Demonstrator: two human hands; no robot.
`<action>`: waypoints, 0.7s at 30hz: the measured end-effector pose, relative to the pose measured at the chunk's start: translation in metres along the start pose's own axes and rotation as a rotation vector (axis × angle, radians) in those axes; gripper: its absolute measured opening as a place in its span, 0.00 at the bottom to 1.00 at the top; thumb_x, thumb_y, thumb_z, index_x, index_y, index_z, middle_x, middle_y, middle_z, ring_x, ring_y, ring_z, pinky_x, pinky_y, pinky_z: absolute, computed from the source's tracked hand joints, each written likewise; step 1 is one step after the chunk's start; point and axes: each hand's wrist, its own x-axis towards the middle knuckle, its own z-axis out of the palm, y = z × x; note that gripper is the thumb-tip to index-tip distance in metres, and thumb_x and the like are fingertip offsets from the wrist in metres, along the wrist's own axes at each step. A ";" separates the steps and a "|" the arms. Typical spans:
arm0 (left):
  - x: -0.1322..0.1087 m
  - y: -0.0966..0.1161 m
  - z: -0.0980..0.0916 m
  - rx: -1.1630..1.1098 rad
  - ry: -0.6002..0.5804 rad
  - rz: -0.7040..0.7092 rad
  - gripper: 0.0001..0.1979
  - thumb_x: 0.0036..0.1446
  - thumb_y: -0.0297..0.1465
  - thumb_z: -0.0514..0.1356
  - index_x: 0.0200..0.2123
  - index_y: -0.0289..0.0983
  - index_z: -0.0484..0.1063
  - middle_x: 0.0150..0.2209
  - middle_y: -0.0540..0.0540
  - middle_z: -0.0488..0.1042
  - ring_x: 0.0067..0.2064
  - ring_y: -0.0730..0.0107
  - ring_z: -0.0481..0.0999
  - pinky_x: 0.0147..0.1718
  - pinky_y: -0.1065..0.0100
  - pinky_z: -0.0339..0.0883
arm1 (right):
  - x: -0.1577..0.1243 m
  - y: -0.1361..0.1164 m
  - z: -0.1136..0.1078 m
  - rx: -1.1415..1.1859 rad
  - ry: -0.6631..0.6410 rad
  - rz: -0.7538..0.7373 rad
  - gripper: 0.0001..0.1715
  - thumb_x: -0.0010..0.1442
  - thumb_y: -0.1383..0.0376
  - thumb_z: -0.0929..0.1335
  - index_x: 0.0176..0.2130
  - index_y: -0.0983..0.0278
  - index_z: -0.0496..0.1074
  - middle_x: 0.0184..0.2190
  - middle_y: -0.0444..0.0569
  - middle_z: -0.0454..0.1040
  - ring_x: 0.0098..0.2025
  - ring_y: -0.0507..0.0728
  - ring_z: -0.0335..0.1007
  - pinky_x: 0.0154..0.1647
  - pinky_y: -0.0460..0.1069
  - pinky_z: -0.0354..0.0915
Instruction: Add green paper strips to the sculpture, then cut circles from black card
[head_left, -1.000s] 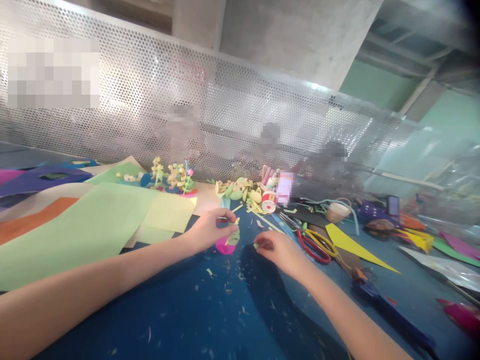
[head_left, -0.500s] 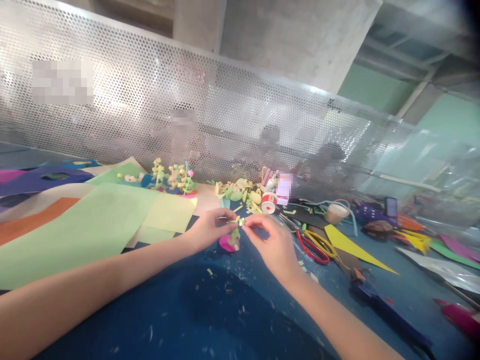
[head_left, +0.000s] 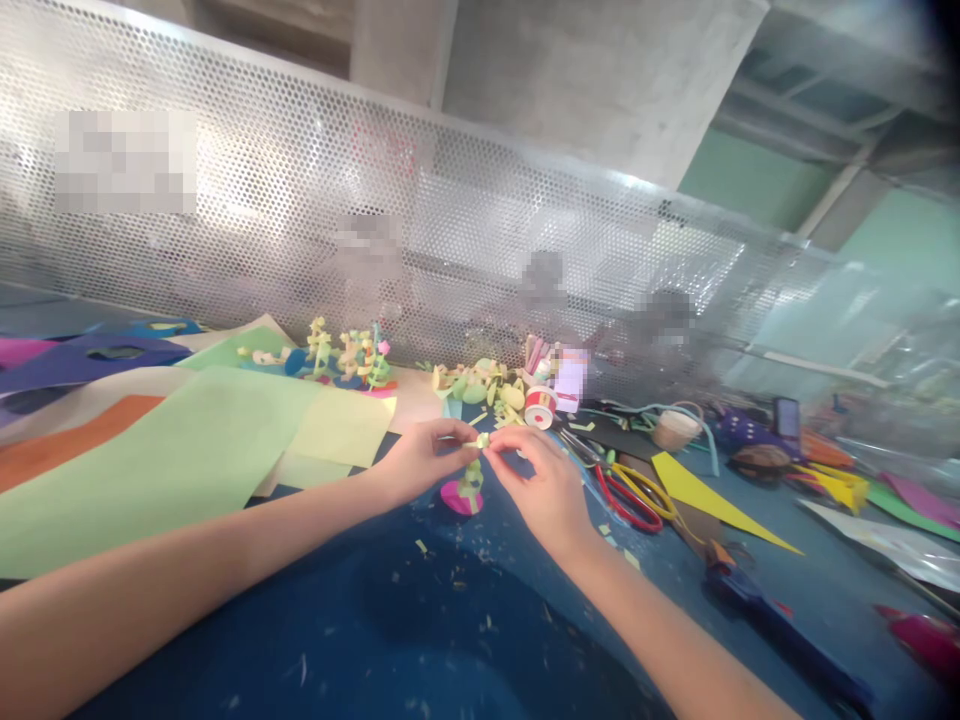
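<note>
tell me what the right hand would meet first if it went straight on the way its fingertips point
The right hand would first meet the small pale yellow-green paper-like piece it pinches, then probably the left hand just beyond, though the depth between them is hard to judge.

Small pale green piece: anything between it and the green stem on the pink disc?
Nothing visible. The left hand and right hand meet at the piece, just above the stem on the pink disc. Whether piece and stem touch is too small to tell.
</note>
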 end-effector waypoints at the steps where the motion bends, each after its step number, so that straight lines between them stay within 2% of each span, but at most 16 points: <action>1: 0.000 0.001 0.001 -0.005 0.002 -0.002 0.11 0.51 0.34 0.62 0.36 0.33 0.71 0.35 0.46 0.72 0.38 0.69 0.72 0.42 0.65 0.67 | 0.000 0.000 0.000 0.000 -0.004 0.001 0.05 0.58 0.71 0.65 0.32 0.61 0.68 0.33 0.46 0.73 0.38 0.53 0.70 0.41 0.48 0.66; 5: 0.000 0.003 0.002 0.003 0.008 0.001 0.11 0.50 0.33 0.62 0.36 0.32 0.72 0.35 0.46 0.73 0.38 0.69 0.72 0.41 0.65 0.67 | 0.000 0.002 0.000 0.014 -0.018 0.021 0.05 0.58 0.71 0.65 0.33 0.61 0.67 0.34 0.46 0.72 0.38 0.54 0.70 0.40 0.48 0.66; 8: 0.000 0.004 0.002 0.034 0.005 0.016 0.11 0.50 0.33 0.62 0.35 0.32 0.72 0.35 0.45 0.73 0.38 0.69 0.72 0.41 0.65 0.67 | -0.001 0.003 0.000 0.052 -0.045 0.096 0.05 0.57 0.70 0.66 0.35 0.61 0.66 0.33 0.45 0.71 0.37 0.53 0.70 0.40 0.48 0.66; 16: 0.000 0.004 0.001 0.044 -0.016 0.006 0.10 0.52 0.32 0.61 0.36 0.33 0.72 0.35 0.45 0.74 0.37 0.69 0.73 0.40 0.67 0.66 | -0.002 0.011 0.004 0.338 -0.081 0.277 0.14 0.55 0.66 0.69 0.42 0.60 0.65 0.36 0.46 0.71 0.37 0.52 0.71 0.42 0.48 0.68; 21: -0.001 0.008 0.002 0.054 -0.020 0.000 0.10 0.51 0.33 0.61 0.35 0.33 0.73 0.35 0.45 0.74 0.38 0.68 0.73 0.41 0.66 0.66 | -0.003 0.014 0.004 0.410 -0.090 0.326 0.11 0.55 0.66 0.69 0.40 0.61 0.66 0.35 0.46 0.72 0.36 0.52 0.72 0.42 0.48 0.69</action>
